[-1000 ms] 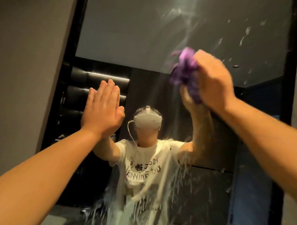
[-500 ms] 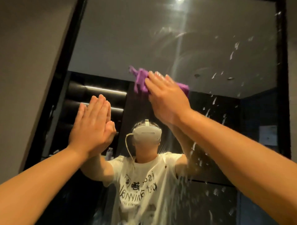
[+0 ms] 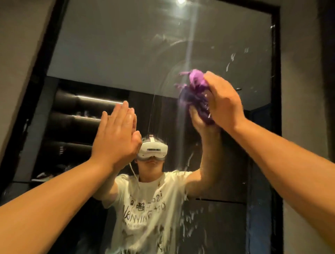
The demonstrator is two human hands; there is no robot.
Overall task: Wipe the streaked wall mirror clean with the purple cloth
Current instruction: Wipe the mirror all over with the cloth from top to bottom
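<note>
Back to the right goes the purple cloth (image 3: pixel 196 94) — half a second ago it sat flatter near the centre of the glass, and now it is bunched up in the upper right of the frame. Right hand (image 3: pixel 223 103) has its fingers curled round that wad and presses it against the wall mirror (image 3: pixel 145 54), a little motion blur on both. Left hand (image 3: pixel 117 136) has barely shifted: fingers straight and together, palm flat on the glass at centre left, holding nothing.

White streaks (image 3: pixel 184 221) run thick down the lower middle of the mirror, across the reflected white T-shirt (image 3: pixel 145 208), and scattered flecks (image 3: pixel 230 61) dot the upper right beside the cloth. Faint curved smears arc over the glass above the cloth. A bright light glare (image 3: pixel 181 1) sits at the top edge with a pale beam falling straight down from it. Black frame (image 3: pixel 276 72) borders the mirror, grey wall (image 3: pixel 18 45) to the upper left. Reflected behind the person, dark shelves (image 3: pixel 78 112) with thin lit strips fill the left middle.
</note>
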